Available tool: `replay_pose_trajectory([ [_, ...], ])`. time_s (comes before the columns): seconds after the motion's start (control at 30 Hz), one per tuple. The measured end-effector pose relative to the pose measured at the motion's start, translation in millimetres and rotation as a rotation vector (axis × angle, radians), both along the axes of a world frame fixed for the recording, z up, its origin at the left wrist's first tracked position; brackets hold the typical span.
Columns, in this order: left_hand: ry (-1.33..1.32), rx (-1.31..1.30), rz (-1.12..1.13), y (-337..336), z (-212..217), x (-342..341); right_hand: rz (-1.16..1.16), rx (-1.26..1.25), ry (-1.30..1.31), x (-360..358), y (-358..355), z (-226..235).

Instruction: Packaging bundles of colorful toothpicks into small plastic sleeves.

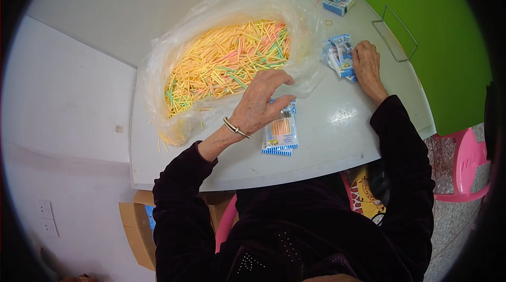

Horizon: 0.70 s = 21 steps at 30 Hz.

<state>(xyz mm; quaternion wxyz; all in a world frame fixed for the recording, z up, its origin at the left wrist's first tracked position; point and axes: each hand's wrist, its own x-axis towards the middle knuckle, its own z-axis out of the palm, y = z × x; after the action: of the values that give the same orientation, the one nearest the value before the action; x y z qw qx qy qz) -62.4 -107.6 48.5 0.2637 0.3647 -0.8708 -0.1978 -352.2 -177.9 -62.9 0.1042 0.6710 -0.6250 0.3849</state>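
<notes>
My left hand (261,101), with a metal bracelet at the wrist, hovers with fingers apart over a small stack of filled clear packets (280,133) with blue-striped edges. It sits at the rim of a big clear plastic bag (174,55) full of thin yellow, pink and green sticks (226,60). My right hand (366,63) rests with fingers bent on a pile of empty blue-and-white packets (339,54) further right on the grey table (327,139).
A small blue-and-white box (338,2) lies at the table's far edge near a rubber band (329,22). A green panel with a wire handle (396,34) stands at right. A few loose sticks (162,144) lie by the bag. A pink chair (466,163) is at lower right.
</notes>
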Motion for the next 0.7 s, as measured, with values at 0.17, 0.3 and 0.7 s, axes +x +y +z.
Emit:
replay_pose_trajectory([
  [0.17, 0.051, -0.073, 0.037, -5.5, 5.1, 3.4, 0.074, -0.095, -0.111, 1.4, 6.0, 26.3],
  [0.3, 0.206, -0.057, 0.117, -25.2, 21.7, -9.9, 0.399, 0.12, -0.625, 15.0, 33.6, 72.5],
  [0.7, 0.319, 0.151, 0.09, -18.9, 5.4, -9.1, 0.79, 0.39, -0.631, 85.9, 69.0, 104.4],
])
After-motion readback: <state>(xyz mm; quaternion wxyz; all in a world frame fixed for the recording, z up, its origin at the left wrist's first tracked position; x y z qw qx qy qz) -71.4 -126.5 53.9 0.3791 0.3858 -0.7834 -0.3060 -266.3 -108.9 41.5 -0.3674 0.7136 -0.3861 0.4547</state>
